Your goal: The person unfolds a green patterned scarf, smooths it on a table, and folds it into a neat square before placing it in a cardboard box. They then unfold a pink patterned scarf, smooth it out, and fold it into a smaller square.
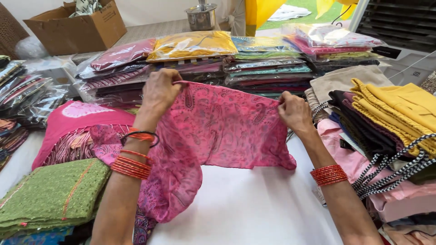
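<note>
Pink paisley cloth held stretched above white table, top edge pinched at both ends: left hand closed on the left corner, right hand closed on the right. Long axis ran left to right between the grips, dipping slightly rightward. Hung down and toward the body, longer tail trailing under the left forearm. Hands about equally near. Ringed by green fabric, packed garments, yellow stack.

Cardboard box, steel pot, green embroidered cloth, yellow folded garments
</note>
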